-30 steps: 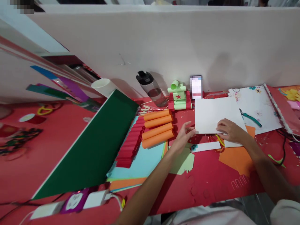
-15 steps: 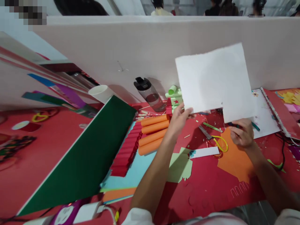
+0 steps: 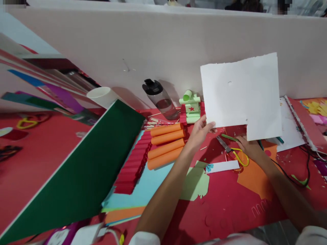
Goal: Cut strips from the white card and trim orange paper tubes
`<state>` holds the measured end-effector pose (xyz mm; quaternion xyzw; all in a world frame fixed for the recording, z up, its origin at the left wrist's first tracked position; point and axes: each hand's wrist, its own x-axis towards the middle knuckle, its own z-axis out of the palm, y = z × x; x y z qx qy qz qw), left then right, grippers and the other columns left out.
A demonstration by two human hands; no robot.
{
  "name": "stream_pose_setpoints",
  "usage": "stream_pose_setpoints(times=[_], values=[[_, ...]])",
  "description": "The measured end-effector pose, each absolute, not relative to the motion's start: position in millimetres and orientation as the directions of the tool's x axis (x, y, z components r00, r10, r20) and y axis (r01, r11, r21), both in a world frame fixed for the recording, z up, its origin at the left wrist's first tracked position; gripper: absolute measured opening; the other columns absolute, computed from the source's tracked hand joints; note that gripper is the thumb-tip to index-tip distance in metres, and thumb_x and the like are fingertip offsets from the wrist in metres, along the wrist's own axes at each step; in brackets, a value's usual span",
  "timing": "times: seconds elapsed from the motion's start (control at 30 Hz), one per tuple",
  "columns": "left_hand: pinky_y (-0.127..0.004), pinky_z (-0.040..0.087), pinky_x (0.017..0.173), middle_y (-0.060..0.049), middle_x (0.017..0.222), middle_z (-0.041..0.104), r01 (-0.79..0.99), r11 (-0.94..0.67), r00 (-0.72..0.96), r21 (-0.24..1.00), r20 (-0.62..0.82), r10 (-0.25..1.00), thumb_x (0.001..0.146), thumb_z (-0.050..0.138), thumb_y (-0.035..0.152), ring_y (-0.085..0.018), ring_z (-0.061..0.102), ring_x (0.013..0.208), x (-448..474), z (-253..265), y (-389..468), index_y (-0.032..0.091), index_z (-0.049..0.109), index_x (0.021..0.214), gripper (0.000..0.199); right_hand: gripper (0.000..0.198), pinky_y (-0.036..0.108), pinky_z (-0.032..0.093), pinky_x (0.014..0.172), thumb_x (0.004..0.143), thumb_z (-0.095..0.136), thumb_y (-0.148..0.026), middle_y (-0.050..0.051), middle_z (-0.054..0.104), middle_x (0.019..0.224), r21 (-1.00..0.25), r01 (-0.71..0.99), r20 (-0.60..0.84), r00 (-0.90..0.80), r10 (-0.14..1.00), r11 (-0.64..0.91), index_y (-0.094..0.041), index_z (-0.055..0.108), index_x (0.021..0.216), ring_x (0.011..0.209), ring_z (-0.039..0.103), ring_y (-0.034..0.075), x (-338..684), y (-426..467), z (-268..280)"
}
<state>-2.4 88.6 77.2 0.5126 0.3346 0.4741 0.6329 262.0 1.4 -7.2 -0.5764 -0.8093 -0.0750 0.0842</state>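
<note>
A white sheet of card [image 3: 240,95] with a notched lower edge stands raised over the table. My left hand [image 3: 203,132] is closed on its lower left corner, thumb in front. Below the sheet, my right hand [image 3: 248,147] touches the right end of a thin light-green stick [image 3: 228,137]. Its fingers are partly covered, and whether they grip the stick is unclear. Scissors with yellow handles [image 3: 238,156] lie beneath that hand. Nearby are a white strip with a blue flower [image 3: 223,166], orange paper [image 3: 251,180] and torn pale-green paper [image 3: 196,182].
To the left are orange paper rolls [image 3: 166,149], folded red paper [image 3: 134,163] and a tilted dark-green board [image 3: 81,170]. A water bottle [image 3: 162,100] stands by the white partition [image 3: 122,37]. A black cord [image 3: 291,177] curls at the right.
My right hand has moved left from the sheet's lower right edge to the green stick. The sheet has shifted slightly right and down in view, still held by my left hand. The view has turned a little.
</note>
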Motion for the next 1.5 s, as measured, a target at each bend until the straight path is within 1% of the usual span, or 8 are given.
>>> stream_pose_setpoints(times=[0.17, 0.43, 0.53, 0.63, 0.73, 0.9, 1.2, 1.5], values=[[-0.029, 0.054, 0.072, 0.000, 0.082, 0.070, -0.267, 0.038, 0.357, 0.963, 0.062, 0.932, 0.081, 0.082, 0.040, -0.013, 0.065, 0.068, 3.7, 68.8, 85.6, 0.018, 0.068, 0.104, 0.035, 0.055, 0.035, 0.053, 0.084, 0.093, 0.043, 0.002, 0.013, 0.069, 0.116, 0.086, 0.919, 0.210, -0.395, 0.894, 0.386, -0.018, 0.059, 0.142, 0.103, 0.064, 0.027, 255.3, -5.5, 11.7], [-0.030, 0.055, 0.075, -0.002, 0.084, 0.073, -0.270, 0.179, 0.402, 0.946, -0.058, 0.914, 0.076, 0.089, 0.046, -0.014, 0.066, 0.070, 2.2, 50.0, 90.9, 0.016, 0.069, 0.113, 0.052, 0.045, 0.042, 0.051, 0.097, 0.092, 0.044, 0.006, 0.014, 0.064, 0.119, -0.323, 0.679, 0.091, -0.671, 0.736, 0.659, -0.017, 0.064, 0.126, 0.107, 0.060, 0.026, 229.5, -15.8, 37.3], [-0.028, 0.053, 0.071, -0.001, 0.082, 0.072, -0.242, 0.209, 0.430, 0.948, -0.088, 0.899, 0.073, 0.092, 0.049, -0.013, 0.065, 0.067, -0.3, 40.6, 89.1, 0.015, 0.069, 0.108, 0.054, 0.032, 0.037, 0.050, 0.092, 0.097, 0.049, -0.001, 0.012, 0.063, 0.120, -0.600, 0.538, 0.024, -0.728, 0.686, 0.592, -0.019, 0.060, 0.121, 0.105, 0.061, 0.023, 222.7, -26.4, 55.9], [-0.027, 0.052, 0.068, 0.001, 0.081, 0.070, -0.209, 0.229, 0.481, 0.951, -0.104, 0.871, 0.074, 0.091, 0.054, -0.012, 0.063, 0.066, -1.8, 25.7, 82.3, 0.014, 0.068, 0.102, 0.054, 0.015, 0.031, 0.047, 0.078, 0.111, 0.040, -0.019, 0.005, 0.062, 0.099, -0.826, 0.404, -0.003, -0.701, 0.714, 0.393, -0.022, 0.055, 0.113, 0.084, 0.056, 0.017, 222.6, -35.3, 74.3], [-0.027, 0.053, 0.068, -0.001, 0.082, 0.071, -0.136, 0.250, 0.548, 0.959, -0.138, 0.825, 0.075, 0.089, 0.059, -0.013, 0.065, 0.067, -2.8, 9.1, 73.1, 0.014, 0.066, 0.102, 0.057, 0.027, 0.028, 0.040, 0.065, 0.115, 0.040, -0.046, 0.000, 0.052, 0.086, -0.953, 0.250, 0.004, -0.561, 0.828, 0.173, -0.023, 0.051, 0.105, 0.069, 0.045, 0.014, 225.7, -32.6, 85.3], [-0.030, 0.057, 0.070, -0.005, 0.091, 0.076, -0.092, 0.291, 0.586, 0.952, -0.185, 0.789, 0.076, 0.090, 0.060, -0.016, 0.071, 0.071, -7.4, -3.8, 61.8, 0.015, 0.058, 0.117, 0.068, 0.043, 0.028, 0.030, 0.056, 0.108, 0.051, -0.064, -0.004, 0.039, 0.074, -0.973, 0.144, 0.131, -0.305, 0.943, 0.181, -0.024, 0.049, 0.092, 0.060, 0.032, 0.013, 227.9, 8.8, 89.5], [-0.030, 0.058, 0.070, -0.004, 0.089, 0.074, -0.095, 0.295, 0.580, 0.951, -0.188, 0.793, 0.080, 0.086, 0.058, -0.017, 0.072, 0.071, -14.6, -4.8, 58.9, 0.016, 0.058, 0.114, 0.061, 0.046, 0.026, 0.014, 0.046, 0.100, 0.061, -0.071, -0.010, 0.027, 0.061, -0.994, -0.004, 0.106, -0.108, 0.989, 0.106, -0.028, 0.047, 0.096, 0.049, 0.016, 0.010, 212.5, 67.9, 71.9], [-0.029, 0.055, 0.066, 0.000, 0.077, 0.071, -0.101, 0.306, 0.578, 0.947, -0.194, 0.793, 0.090, 0.079, 0.054, -0.016, 0.069, 0.066, -2.6, -4.5, 42.2, 0.017, 0.055, 0.117, 0.052, 0.034, 0.027, 0.039, 0.065, 0.110, 0.050, -0.058, 0.000, 0.056, 0.093, -0.990, 0.115, 0.040, -0.327, 0.944, 0.082, -0.025, 0.054, 0.103, 0.069, 0.044, 0.012, 195.5, 64.6, 72.9]])
